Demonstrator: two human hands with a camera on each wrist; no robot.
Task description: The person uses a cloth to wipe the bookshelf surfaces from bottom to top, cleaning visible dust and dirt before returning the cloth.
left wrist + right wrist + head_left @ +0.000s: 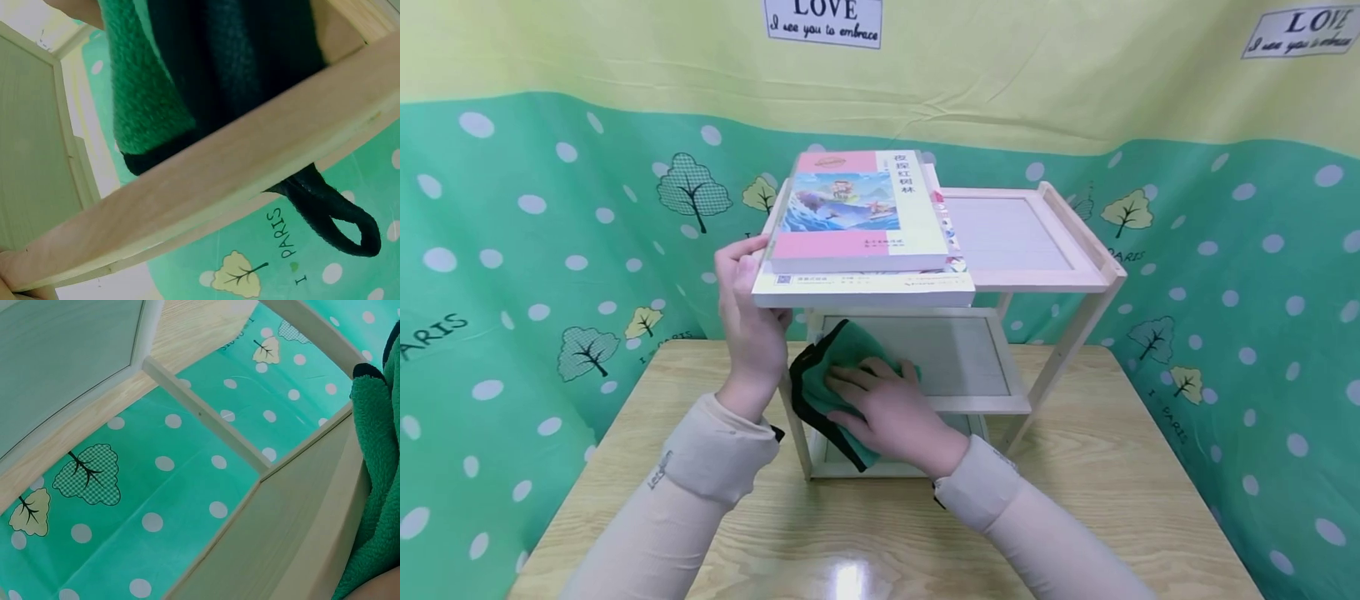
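A pale wooden three-tier shelf (1067, 350) stands on the table. My left hand (752, 333) grips its upper left side, thumb by the books and some fingers hidden beneath. My right hand (898, 408) holds a green cloth (857, 342) with black edging against the left part of the middle tier. In the left wrist view, the cloth (147, 94) hangs behind a wooden bar (206, 181), and its black loop (350, 231) dangles below. The right wrist view has the bunched cloth (378, 444) along a tier's edge.
On the top tier's left lie stacked books, a pink-and-white one (842, 204) above a larger one (865, 292). The wooden table (700, 417) extends around the shelf. A green and yellow curtain (625, 192) with dots and trees hangs behind and at both sides.
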